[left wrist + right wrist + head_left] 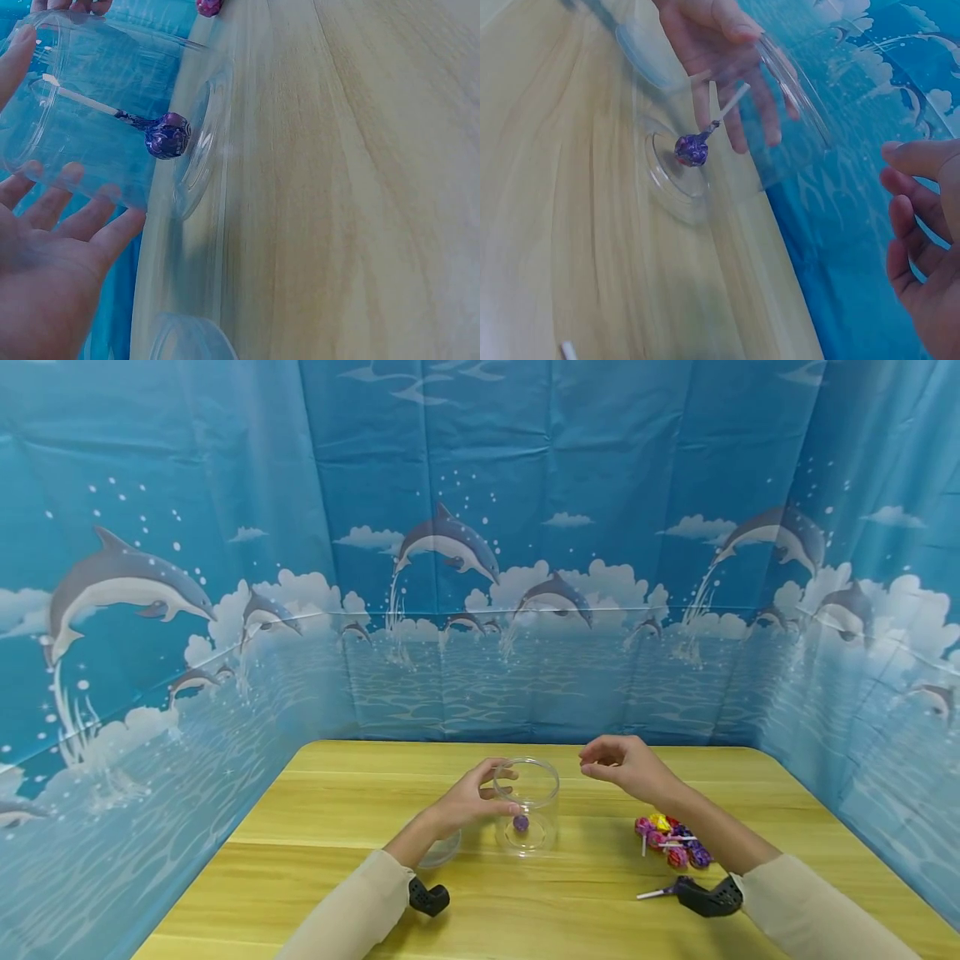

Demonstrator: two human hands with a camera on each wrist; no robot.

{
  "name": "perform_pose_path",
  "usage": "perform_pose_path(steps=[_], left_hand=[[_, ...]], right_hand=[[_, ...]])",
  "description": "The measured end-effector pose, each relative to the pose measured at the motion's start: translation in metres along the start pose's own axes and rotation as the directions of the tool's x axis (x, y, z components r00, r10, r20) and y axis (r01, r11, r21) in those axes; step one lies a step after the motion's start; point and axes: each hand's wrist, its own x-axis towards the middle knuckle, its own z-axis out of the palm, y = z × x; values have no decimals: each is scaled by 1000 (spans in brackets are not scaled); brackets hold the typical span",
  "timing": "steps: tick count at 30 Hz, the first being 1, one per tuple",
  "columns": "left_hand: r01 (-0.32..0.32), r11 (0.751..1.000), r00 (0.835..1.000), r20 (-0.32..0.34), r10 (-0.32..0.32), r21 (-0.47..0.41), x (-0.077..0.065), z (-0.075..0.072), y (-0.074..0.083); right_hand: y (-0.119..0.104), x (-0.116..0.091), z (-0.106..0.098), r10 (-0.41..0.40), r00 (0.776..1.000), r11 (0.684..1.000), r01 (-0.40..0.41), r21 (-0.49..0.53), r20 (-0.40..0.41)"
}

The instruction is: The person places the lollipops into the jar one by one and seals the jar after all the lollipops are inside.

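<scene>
A clear plastic jar (547,827) stands upright on the table, its top uncovered. Around its side my left hand (472,797) holds it, thumb near the front and the other fingers behind. Inside the jar, one purple-wrapped lollipop (169,136) sits head down on the bottom, its white stick leaning up toward the rim. To the right of the jar and about level with its rim, my right hand (626,766) hovers with nothing in it, fingers loosely bent, as the right wrist view also shows.
Several wrapped lollipops (677,857) lie in a pile below my right forearm. Nearer me, a single lollipop (657,892) lies by the right wrist camera. A clear round lid (442,853) rests on the wooden table (570,910), partly behind my left forearm. A dolphin-print curtain surrounds the table's far sides.
</scene>
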Motion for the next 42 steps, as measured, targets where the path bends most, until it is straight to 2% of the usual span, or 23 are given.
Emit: perform_pose_path(steps=[7, 15, 27, 42], left_hand=[[-5, 1000, 1000, 8, 5, -1, 0, 0, -1], [-5, 1000, 1000, 9, 5, -7, -1, 0, -1], [-10, 1000, 1000, 10, 10, 4, -1, 0, 1], [-12, 1000, 1000, 13, 12, -8, -1, 1, 1]], right_hand=[[6, -14, -10, -22, 1000, 999, 22, -32, 4], [17, -36, -25, 22, 1000, 999, -23, -37, -16], [41, -66, -46, 44, 998, 998, -47, -49, -49], [63, -96, -62, 165, 983, 982, -171, -79, -75]])
